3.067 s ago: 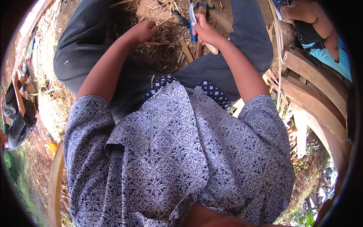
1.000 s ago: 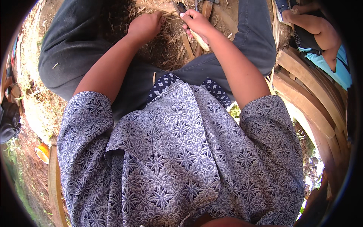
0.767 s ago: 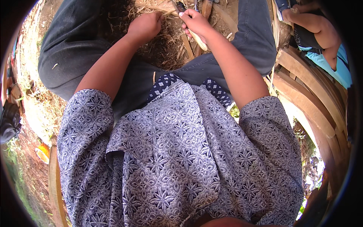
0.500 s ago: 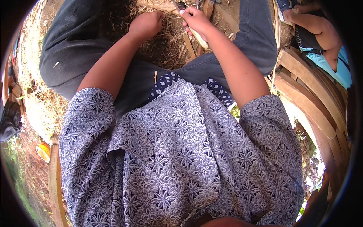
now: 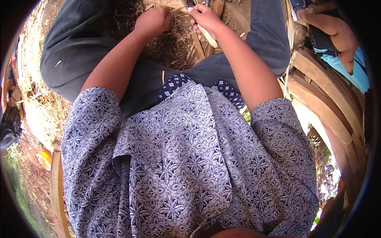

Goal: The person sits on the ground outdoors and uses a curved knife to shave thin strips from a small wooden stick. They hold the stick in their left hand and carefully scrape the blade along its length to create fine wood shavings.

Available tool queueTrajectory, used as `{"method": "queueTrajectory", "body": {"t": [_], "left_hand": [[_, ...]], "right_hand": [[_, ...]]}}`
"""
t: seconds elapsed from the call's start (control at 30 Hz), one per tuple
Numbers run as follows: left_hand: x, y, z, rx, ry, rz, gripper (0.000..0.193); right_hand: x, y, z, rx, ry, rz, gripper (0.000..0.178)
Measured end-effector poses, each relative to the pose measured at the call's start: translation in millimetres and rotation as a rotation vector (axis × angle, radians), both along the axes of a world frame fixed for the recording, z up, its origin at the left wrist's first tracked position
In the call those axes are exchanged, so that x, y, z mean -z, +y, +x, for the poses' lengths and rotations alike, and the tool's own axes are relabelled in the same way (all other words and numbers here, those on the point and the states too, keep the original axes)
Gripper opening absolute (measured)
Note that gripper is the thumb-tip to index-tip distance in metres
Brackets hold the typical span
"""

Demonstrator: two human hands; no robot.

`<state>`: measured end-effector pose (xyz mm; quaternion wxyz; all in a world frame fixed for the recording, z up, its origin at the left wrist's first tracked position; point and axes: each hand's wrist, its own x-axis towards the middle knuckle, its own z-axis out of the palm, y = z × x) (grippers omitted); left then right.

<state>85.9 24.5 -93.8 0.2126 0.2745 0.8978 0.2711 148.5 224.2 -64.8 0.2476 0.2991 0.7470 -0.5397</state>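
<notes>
Occupying the curled fingers of the right hand (image 5: 205, 19) above the ground (image 5: 168, 53), one knife (image 5: 205, 33) is looking light, rigid and best held by its pale handle (image 5: 209, 39), while the left hand (image 5: 152, 22) is pinching a stick (image 5: 171, 12).

Right hand (image 5: 205, 20) nearer left hand (image 5: 152, 21)

Knife (image 5: 208, 37) between legs (image 5: 75, 51), seemingly above shavings (image 5: 176, 29)
</notes>
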Motion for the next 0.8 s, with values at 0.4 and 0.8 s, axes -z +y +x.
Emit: {"method": "queueTrajectory", "body": {"t": [0.4, 0.8], "left_hand": [[-8, 1, -3, 0.063, 0.071, -0.079, 0.035], [9, 1, -8, -0.018, 0.126, -0.038, 0.039]], "right_hand": [[-17, -6, -3, 0.022, -0.016, 0.006, 0.026], [-18, -12, -28, 0.127, -0.09, -0.072, 0.01]]}}
